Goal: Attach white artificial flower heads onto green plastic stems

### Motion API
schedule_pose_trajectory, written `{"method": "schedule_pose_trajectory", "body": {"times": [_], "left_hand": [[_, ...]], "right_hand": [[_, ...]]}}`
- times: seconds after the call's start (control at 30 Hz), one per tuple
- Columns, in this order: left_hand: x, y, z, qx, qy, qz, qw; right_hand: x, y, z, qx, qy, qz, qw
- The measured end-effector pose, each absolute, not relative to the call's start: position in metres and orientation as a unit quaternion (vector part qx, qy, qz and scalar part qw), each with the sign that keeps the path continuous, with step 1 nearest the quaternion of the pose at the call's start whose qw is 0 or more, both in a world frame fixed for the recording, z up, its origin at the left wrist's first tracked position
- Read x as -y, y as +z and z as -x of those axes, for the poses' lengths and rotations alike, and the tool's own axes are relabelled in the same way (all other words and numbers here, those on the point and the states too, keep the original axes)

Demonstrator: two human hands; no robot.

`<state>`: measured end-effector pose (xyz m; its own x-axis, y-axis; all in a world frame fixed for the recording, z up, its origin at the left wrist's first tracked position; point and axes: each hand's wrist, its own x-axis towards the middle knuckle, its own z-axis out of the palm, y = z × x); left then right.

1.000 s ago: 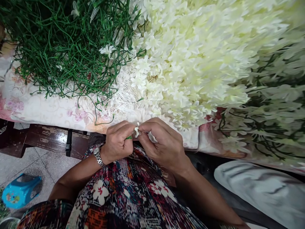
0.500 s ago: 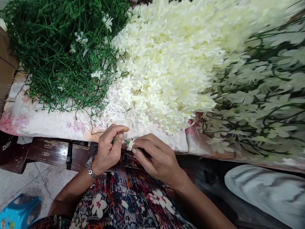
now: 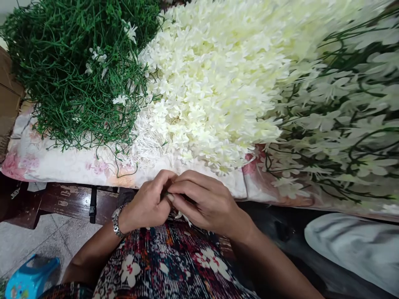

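Observation:
My left hand (image 3: 148, 203), with a metal watch on the wrist, is closed, its thumb and forefinger against the fingertips of my right hand (image 3: 207, 201). My right hand is closed in a pinch at the same spot. Between them is a small artificial flower, mostly hidden; only some white petals (image 3: 184, 216) show below the fingers. Just beyond the hands lie a heap of white artificial blossoms (image 3: 212, 95), a bunch of thin white strands (image 3: 146, 139) and a pile of green plastic stems (image 3: 77, 79).
The heaps rest on a table with a floral cloth (image 3: 75, 164). Flowers on stems (image 3: 330, 124) lie at the right. A cardboard box (image 3: 9, 91) stands at the left edge, a blue stool (image 3: 31, 278) on the floor. A pale rounded shape (image 3: 352, 249) is at lower right.
My hands have come together, and the left has turned over the flower. The blossom that showed between the fingertips is now mostly covered, with petals lower down.

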<state>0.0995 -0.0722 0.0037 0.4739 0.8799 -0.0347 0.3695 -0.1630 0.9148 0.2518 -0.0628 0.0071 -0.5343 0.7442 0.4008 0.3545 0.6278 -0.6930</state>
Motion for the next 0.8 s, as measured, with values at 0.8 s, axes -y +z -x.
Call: {"method": "schedule_pose_trajectory", "body": {"times": [0.8], "left_hand": [[0.068,-0.010,-0.093,-0.390,0.384,-0.707,0.448]], "right_hand": [[0.045,-0.012,-0.277,0.808,-0.010,0.521,0.274]]}}
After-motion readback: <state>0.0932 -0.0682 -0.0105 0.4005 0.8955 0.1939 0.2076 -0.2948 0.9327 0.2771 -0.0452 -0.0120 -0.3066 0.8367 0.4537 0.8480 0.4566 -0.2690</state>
